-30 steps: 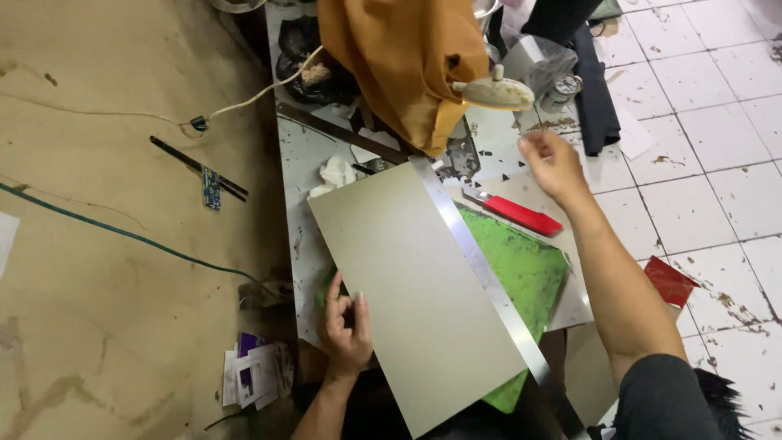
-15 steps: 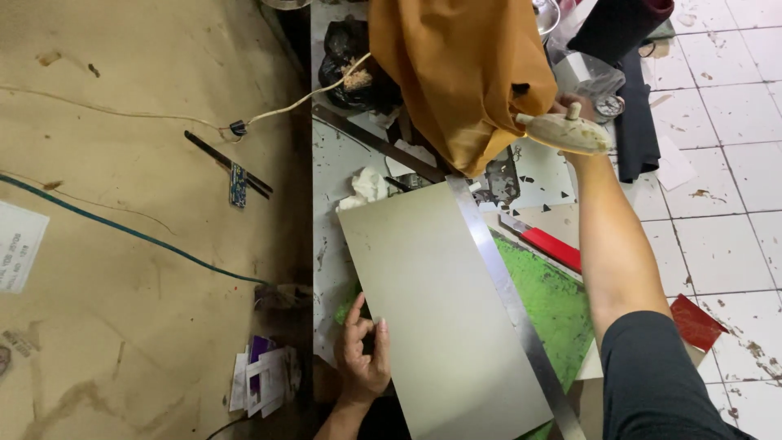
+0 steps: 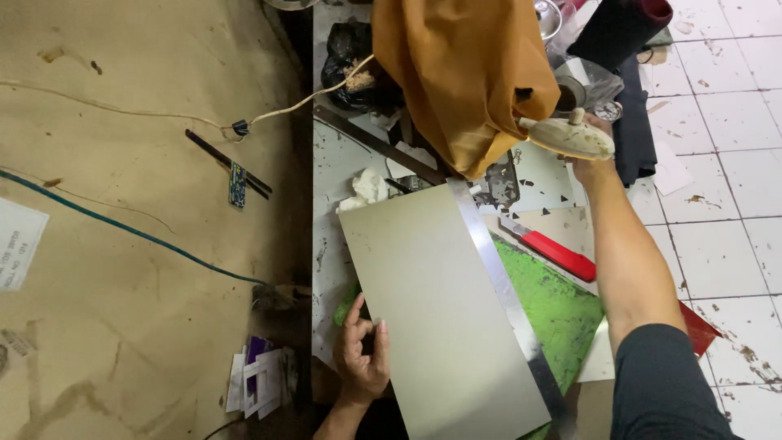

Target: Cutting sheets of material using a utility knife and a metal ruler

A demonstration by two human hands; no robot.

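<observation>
- Board (image 3: pixel 440 310): flat on worktop (image 3: pixel 330 175), over cutting mat (image 3: pixel 562 314).
- Metal ruler (image 3: pixel 497 277): along board's rt edge.
- Knife (image 3: pixel 554 251): on mat, rt of ruler.
- Cloth (image 3: pixel 460 73): hangs behind board.
- Left hand (image 3: pixel 362 358): on board's near-left edge.
- Right hand (image 3: pixel 590 143): rt of cloth.

Grey board (image 3: pixel 440 310) lies flat, angled; whitish object (image 3: pixel 568 137) — perhaps a tool — raised.

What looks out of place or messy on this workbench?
Small dark offcuts lie scattered on the white bench, with crumpled white paper beside the grey board. The right hand holds a grimy whitish tool; the left hand steadies the board.
</observation>
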